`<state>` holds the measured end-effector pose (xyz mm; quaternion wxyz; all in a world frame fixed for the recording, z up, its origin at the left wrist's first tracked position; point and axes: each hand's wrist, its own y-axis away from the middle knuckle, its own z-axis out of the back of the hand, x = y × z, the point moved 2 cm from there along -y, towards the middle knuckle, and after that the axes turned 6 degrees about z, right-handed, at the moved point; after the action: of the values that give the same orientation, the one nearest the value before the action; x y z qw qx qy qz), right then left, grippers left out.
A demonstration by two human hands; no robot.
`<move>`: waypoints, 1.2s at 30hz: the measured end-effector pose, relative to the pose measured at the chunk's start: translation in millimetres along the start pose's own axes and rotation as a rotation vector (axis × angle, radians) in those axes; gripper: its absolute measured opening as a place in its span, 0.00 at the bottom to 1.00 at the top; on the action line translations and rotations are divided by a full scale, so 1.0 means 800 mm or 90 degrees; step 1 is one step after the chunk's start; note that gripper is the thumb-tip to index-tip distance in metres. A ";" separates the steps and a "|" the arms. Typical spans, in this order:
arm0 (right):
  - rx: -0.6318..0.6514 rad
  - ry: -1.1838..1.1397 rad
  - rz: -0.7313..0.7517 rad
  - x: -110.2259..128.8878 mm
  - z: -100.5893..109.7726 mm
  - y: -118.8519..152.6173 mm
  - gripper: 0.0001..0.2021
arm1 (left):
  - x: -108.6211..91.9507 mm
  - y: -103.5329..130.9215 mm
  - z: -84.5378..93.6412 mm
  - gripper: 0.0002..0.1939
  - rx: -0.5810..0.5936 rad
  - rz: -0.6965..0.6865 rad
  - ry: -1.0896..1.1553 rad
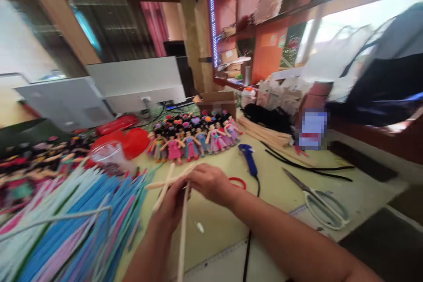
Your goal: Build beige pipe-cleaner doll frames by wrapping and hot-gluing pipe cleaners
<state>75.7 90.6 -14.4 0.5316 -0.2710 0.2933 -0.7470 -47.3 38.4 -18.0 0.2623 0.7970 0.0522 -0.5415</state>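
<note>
Cream-coloured fuzzy stems (pixel 168 181) are crossed over one another at my left hand (pixel 173 200), whose fingers are closed on them. My right hand (pixel 206 180) touches it from the right, with its fingers pinched on the same stems. One long stem (pixel 182 238) hangs from between the hands toward the bottom edge. The fingertips partly hide where the stems meet. Just beyond my hands stand rows of small dolls (pixel 188 143) with black hair and coloured dresses.
Blue, white and pink stems (pixel 82 229) are heaped at left, near a clear plastic cup (pixel 107 156). At right lie a blue glue gun (pixel 248 158) with its cord, scissors (pixel 325 207), black stems (pixel 307 167) and a bundle of cream stems (pixel 264 132). Monitors (pixel 139 81) stand behind.
</note>
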 end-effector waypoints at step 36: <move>0.013 -0.862 -0.638 0.002 0.012 -0.001 0.21 | 0.002 0.004 0.009 0.14 0.237 -0.293 -0.017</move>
<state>81.6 87.8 -7.0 0.2007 -0.7539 -0.2507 -0.5731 -51.6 32.3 -20.3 -0.0172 0.7914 0.1276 -0.5976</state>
